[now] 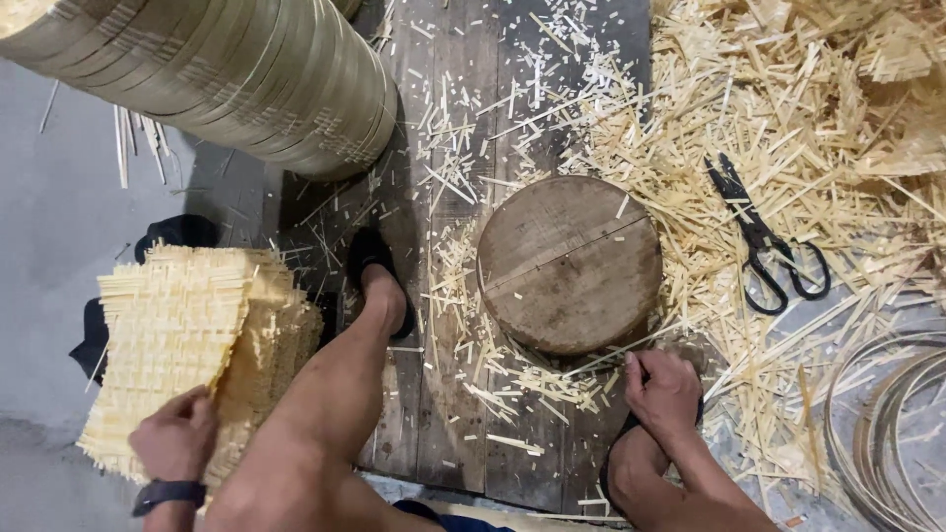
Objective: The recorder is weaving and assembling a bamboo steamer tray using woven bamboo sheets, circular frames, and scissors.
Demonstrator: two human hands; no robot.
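Note:
My left hand [177, 433], with a dark watch on the wrist, rests on the near edge of a stack of woven bamboo mats [187, 335] at the lower left, fingers curled on the top mat. My right hand [662, 389] sits low beside my right ankle, fingers pinched on a thin bamboo strip [601, 360] that runs along the near edge of a round wooden block [570, 261]. My left leg and foot in a black sandal [374, 276] stretch across the dark wooden planks [448, 414].
Black scissors [769, 246] lie on a heap of bamboo offcuts [788, 118] at the right. A tall stack of round bamboo rims [246, 79] lies at the top left. Thin bamboo hoops [887, 424] lie at the lower right. Grey floor [49, 227] is on the left.

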